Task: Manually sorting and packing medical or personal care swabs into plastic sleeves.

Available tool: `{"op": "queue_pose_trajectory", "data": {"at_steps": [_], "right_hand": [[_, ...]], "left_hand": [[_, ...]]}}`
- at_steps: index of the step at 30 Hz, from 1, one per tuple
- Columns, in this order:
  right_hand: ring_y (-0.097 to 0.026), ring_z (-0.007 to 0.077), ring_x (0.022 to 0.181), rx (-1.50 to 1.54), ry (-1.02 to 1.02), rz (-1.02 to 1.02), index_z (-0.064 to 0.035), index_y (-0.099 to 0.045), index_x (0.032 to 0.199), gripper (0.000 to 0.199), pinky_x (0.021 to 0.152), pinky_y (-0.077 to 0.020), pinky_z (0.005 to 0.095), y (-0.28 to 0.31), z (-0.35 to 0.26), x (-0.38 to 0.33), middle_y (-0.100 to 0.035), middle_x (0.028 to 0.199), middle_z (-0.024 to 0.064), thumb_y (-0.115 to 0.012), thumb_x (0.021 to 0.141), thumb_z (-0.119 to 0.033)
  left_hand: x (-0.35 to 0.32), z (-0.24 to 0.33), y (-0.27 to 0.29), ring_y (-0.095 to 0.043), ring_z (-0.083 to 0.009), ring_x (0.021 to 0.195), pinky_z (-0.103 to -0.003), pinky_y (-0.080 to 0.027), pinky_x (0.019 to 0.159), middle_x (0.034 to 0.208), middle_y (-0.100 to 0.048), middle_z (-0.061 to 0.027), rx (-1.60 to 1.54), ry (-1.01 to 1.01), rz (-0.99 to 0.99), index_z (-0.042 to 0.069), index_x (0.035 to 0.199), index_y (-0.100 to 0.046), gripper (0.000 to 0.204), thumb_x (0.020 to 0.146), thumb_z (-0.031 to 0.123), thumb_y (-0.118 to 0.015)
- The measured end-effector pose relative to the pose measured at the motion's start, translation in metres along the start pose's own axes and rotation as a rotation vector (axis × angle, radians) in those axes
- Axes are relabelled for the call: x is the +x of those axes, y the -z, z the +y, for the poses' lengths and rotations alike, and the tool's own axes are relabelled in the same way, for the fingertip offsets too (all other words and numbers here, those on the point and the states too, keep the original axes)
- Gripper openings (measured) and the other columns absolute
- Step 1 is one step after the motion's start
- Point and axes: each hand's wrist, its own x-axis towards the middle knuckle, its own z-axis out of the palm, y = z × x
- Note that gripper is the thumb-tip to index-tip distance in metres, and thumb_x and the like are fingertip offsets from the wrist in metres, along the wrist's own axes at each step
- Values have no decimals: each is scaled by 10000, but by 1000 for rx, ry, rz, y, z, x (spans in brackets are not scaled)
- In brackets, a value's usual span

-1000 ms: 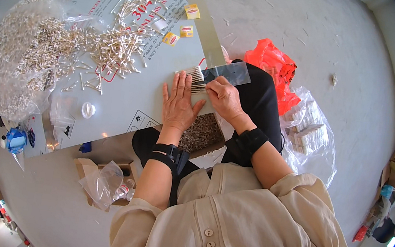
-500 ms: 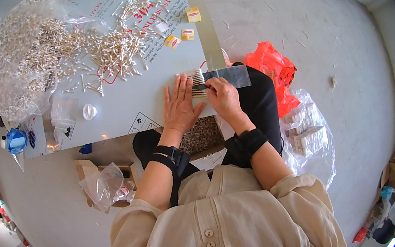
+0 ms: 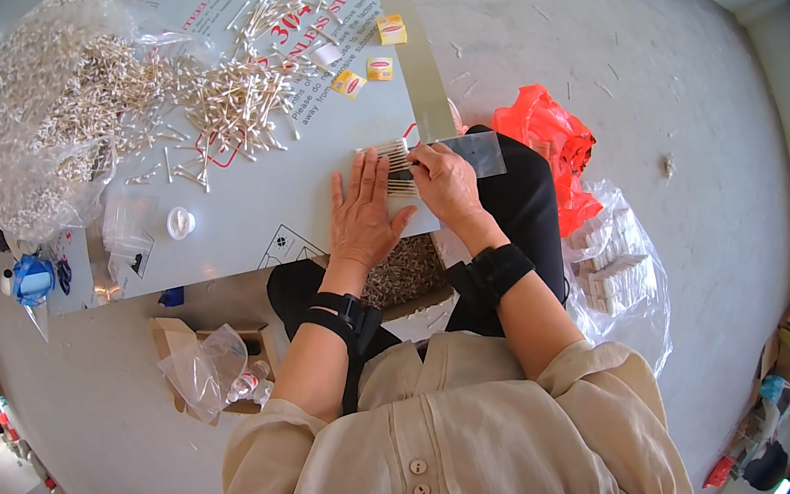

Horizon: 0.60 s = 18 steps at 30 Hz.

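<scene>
Slightly higher now, the right hand [image 3: 446, 184] is curled closed, contents hidden; mid-frame, the left hand [image 3: 364, 223] spreads flat against swabs [image 3: 397, 154].

- On the tabletop [image 3: 244, 211]: a row of cotton swabs [image 3: 394, 154], partly hidden under the left hand [image 3: 363, 222].
- At the tabletop's right edge: the right hand [image 3: 449, 186], its curled fingertips out of sight (the dark bit beside them is too small to tell), covering part of a clear plastic sheet [image 3: 482, 151].
- Under the tabletop's near edge: a cardboard box [image 3: 425, 303], far side hidden.
</scene>
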Motion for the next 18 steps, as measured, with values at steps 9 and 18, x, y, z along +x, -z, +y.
{"op": "queue_pose_trajectory", "data": {"at_steps": [9, 18], "right_hand": [[-648, 357, 806, -18, -6, -40, -91, -677, 878, 99, 703, -521, 456, -2, 4, 1, -655, 872, 125, -607, 833, -143], [-653, 367, 833, 16, -44, -38, -94, -700, 956, 180, 743, -529, 453, -2, 1, 6, -658, 887, 152, -608, 804, -120]], "left_hand": [[0, 0, 1, -166, -284, 1489, -544, -94, 1186, 1591, -228, -143, 6, 1, -7, 35, 1502, -282, 815, 906, 526, -544], [0, 0, 0, -163, -287, 1490, -544, -94, 1185, 1594, -222, -145, 1, -2, 1, 32, 1500, -288, 815, 904, 522, -550]]}}
